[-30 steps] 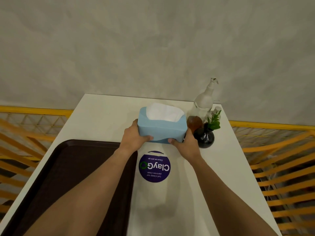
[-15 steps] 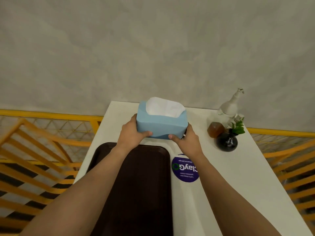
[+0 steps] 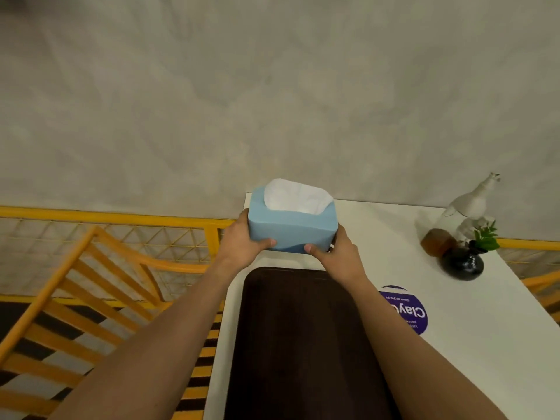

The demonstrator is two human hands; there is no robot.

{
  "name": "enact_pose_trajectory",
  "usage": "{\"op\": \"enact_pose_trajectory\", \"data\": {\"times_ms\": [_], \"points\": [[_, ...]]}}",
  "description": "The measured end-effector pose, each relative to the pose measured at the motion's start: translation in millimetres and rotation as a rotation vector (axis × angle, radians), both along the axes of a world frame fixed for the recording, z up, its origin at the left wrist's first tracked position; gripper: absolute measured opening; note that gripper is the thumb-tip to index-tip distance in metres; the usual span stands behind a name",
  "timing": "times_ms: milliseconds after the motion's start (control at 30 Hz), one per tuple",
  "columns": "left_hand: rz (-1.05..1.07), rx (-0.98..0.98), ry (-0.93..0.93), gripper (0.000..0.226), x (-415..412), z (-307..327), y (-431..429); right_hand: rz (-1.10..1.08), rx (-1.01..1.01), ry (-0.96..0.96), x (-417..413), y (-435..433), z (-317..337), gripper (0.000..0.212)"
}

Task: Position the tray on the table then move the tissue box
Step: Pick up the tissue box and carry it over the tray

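A light blue tissue box (image 3: 291, 228) with white tissue showing at its top is held at the far left corner of the white table (image 3: 472, 334). My left hand (image 3: 242, 244) grips its left end and my right hand (image 3: 339, 256) grips its right end, thumbs on the near face. I cannot tell whether the box rests on the table or hangs just above it. A dark brown tray (image 3: 303, 344) lies flat on the table's left side, directly in front of the box, between my forearms.
A round purple sticker (image 3: 406, 310) sits on the table right of the tray. At the far right stand a black vase with a green sprig (image 3: 462, 262) and a pump bottle with brown liquid (image 3: 448, 228). Yellow railings and a chair (image 3: 91, 268) border the table's left.
Both hands have carried the tissue box leftward, away from the vase and bottle, to the table's far left corner beyond the tray. The view has swung left as well.
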State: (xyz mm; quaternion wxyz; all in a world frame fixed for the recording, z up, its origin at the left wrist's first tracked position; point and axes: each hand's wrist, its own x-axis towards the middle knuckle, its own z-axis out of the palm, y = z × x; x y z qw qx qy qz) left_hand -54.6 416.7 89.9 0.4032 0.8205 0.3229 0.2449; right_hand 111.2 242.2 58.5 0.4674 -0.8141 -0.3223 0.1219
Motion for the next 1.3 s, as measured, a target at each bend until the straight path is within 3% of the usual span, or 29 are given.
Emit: {"op": "enact_pose_trajectory", "data": {"times_ms": [300,733,967,1300], "points": [[-0.036,-0.019,-0.040,0.083,6.3,-9.5,40.8,-0.002,0.053,0.029,-1.4,38.1,1.3,0.101],[-0.032,-0.083,0.018,0.082,39.8,-68.1,80.2,0.032,-0.072,0.073,40.2,82.0,-45.3,0.097],[-0.034,-0.125,0.055,0.095,55.1,-79.6,98.7,0.045,-0.060,0.061,59.4,102.9,-55.2,0.097],[-0.023,-0.048,0.127,0.090,94.5,-86.3,138.3,0.070,-0.096,0.059,102.7,136.3,-59.3,0.098]]}}
